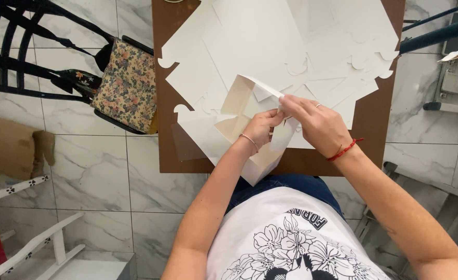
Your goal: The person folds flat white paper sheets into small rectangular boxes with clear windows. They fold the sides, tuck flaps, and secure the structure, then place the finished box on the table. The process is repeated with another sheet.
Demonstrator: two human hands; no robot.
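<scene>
Both at frame centre, my left hand (262,127) and right hand (317,124) pinch flaps of a half-folded white carton (239,103) over the brown desk (374,129).

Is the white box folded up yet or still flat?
Partly folded: box has walls raised, and both hands pinch a flap.

the flat white cardboard sheets (270,46) run off the top edge of the frame. the left hand (262,128) covers part of the half-folded white box (239,106), hiding its inner flap. the black metal chair (26,52) at upper left is cut by the left edge, and the white chair (37,249) by the lower left corner.
</scene>
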